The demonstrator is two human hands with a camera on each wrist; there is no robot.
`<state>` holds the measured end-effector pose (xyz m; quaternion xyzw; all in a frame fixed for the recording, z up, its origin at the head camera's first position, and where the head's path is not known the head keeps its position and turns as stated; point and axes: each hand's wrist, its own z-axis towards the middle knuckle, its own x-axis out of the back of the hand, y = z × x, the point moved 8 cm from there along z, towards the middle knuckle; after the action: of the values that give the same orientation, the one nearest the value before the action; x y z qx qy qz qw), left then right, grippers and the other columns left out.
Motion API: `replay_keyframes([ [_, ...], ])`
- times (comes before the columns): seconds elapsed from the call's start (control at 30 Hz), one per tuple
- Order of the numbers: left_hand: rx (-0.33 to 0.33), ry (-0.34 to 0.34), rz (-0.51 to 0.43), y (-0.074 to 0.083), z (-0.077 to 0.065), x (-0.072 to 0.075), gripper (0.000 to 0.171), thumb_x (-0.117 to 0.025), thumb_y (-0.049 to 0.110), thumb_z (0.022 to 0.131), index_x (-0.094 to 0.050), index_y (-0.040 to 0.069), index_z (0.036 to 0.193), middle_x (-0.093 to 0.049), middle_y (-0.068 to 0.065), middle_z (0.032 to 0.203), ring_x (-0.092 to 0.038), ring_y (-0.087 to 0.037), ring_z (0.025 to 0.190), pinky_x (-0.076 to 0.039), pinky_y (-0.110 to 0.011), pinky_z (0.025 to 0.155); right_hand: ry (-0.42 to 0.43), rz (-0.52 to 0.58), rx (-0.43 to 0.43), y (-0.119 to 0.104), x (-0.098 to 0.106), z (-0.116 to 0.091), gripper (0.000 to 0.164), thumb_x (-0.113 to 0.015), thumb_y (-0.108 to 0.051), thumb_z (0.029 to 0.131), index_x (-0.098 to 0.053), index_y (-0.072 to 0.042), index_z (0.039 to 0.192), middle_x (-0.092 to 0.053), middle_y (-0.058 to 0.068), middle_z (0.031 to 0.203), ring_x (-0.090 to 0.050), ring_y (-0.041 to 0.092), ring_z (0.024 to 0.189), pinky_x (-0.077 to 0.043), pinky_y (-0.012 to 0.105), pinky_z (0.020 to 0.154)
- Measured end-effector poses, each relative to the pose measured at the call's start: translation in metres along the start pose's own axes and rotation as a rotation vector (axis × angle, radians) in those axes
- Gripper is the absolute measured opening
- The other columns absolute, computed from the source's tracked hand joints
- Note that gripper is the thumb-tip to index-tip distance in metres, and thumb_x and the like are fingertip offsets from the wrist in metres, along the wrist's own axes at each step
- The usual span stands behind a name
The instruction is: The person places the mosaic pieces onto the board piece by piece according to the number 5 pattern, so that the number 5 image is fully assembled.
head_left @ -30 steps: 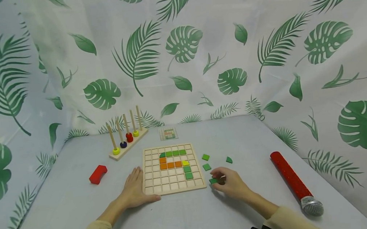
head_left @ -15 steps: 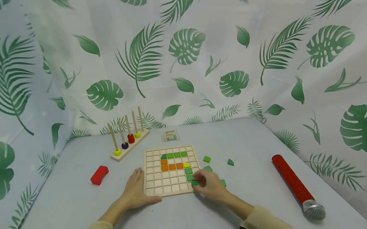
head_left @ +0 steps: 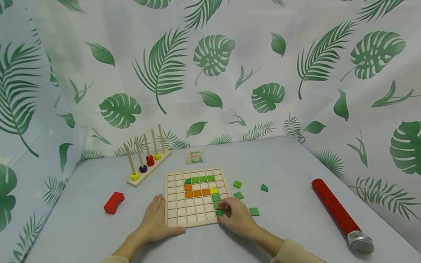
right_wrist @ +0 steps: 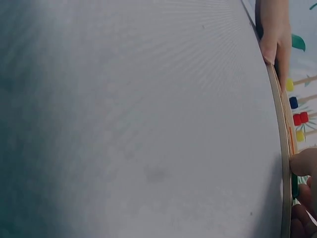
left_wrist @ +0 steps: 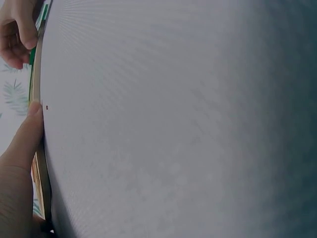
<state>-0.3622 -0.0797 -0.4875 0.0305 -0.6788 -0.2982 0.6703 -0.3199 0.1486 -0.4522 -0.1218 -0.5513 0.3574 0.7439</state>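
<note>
A wooden grid board (head_left: 181, 212) lies on the table, with orange, yellow and green tiles set in some of its cells. My left hand (head_left: 153, 222) rests against the board's left side with straight fingers, its thumb along the front edge. Over the front right corner, my right hand (head_left: 237, 218) pinches a green square tile (head_left: 219, 213) between thumb and fingers. That tile (right_wrist: 294, 186) shows edge-on in the right wrist view, low at the board. Whether it sits fully down in a cell is hidden by the fingers.
Right of the board lie loose green squares (head_left: 254, 211) and a green quarter-round tile (head_left: 264, 188). A pattern card (head_left: 194, 156) and a peg stand with rings (head_left: 150, 168) are behind. A red block (head_left: 114, 203) lies left, a red microphone (head_left: 339, 214) far right.
My right hand has carried the green square tile leftward from the table onto the board's front right corner and lowered it. The left hand keeps its place at the board's left side.
</note>
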Motion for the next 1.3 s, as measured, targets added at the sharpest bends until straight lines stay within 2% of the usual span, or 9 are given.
replay_keyframes([
  [0.37, -0.014, 0.008, 0.002, 0.002, 0.0, 0.001, 0.125, -0.06, 0.074, 0.055, -0.016, -0.009, 0.137, -0.012, -0.025, 0.143, -0.008, -0.036, 0.132, -0.009, -0.05, 0.105, 0.011, 0.01, 0.018, 0.0, 0.001, 0.0, 0.032, -0.071, -0.012, 0.07, -0.058, -0.006, 0.098, -0.055, 0.002, 0.088, -0.05, 0.012, 0.075, -0.045, 0.02, 0.063],
  [0.67, -0.005, -0.004, -0.002, 0.002, 0.0, 0.001, 0.124, -0.061, 0.073, 0.055, -0.016, -0.009, 0.137, -0.013, -0.025, 0.143, -0.008, -0.036, 0.132, -0.01, -0.049, 0.105, 0.034, -0.013, -0.007, 0.003, -0.001, 0.001, 0.031, -0.073, -0.014, 0.069, -0.059, -0.009, 0.096, -0.055, -0.001, 0.085, -0.048, 0.009, 0.073, -0.044, 0.02, 0.062],
  [0.87, -0.003, -0.012, 0.005, 0.001, 0.001, 0.0, 0.125, -0.059, 0.075, 0.055, -0.016, -0.008, 0.137, -0.012, -0.025, 0.143, -0.007, -0.035, 0.132, -0.01, -0.049, 0.105, 0.03, 0.018, -0.009, 0.004, 0.0, 0.002, 0.032, -0.073, -0.013, 0.069, -0.059, -0.008, 0.097, -0.055, 0.0, 0.086, -0.048, 0.011, 0.073, -0.044, 0.02, 0.061],
  [1.0, -0.003, -0.015, 0.004, 0.0, 0.001, -0.001, 0.125, -0.059, 0.075, 0.054, -0.016, -0.008, 0.137, -0.012, -0.025, 0.143, -0.007, -0.035, 0.132, -0.009, -0.049, 0.105, 0.025, 0.088, 0.0, 0.007, 0.003, 0.004, 0.027, -0.069, -0.009, 0.074, -0.058, -0.005, 0.098, -0.057, 0.003, 0.085, -0.05, 0.011, 0.072, -0.045, 0.02, 0.06],
  [1.17, -0.004, -0.014, 0.001, 0.0, 0.001, -0.001, 0.125, -0.058, 0.076, 0.055, -0.015, -0.008, 0.137, -0.011, -0.024, 0.143, -0.006, -0.035, 0.132, -0.008, -0.049, 0.106, 0.061, 0.145, -0.069, 0.021, 0.018, 0.013, 0.019, -0.06, -0.004, 0.082, -0.058, -0.004, 0.101, -0.059, 0.004, 0.087, -0.053, 0.011, 0.075, -0.047, 0.022, 0.063],
  [1.3, -0.006, -0.009, 0.003, 0.0, 0.001, -0.001, 0.125, -0.058, 0.076, 0.055, -0.015, -0.008, 0.137, -0.012, -0.024, 0.143, -0.007, -0.035, 0.132, -0.009, -0.049, 0.105, 0.097, 0.116, -0.14, 0.044, 0.032, 0.02, 0.02, -0.06, -0.001, 0.081, -0.058, -0.003, 0.101, -0.059, 0.006, 0.089, -0.053, 0.013, 0.077, -0.047, 0.022, 0.062],
])
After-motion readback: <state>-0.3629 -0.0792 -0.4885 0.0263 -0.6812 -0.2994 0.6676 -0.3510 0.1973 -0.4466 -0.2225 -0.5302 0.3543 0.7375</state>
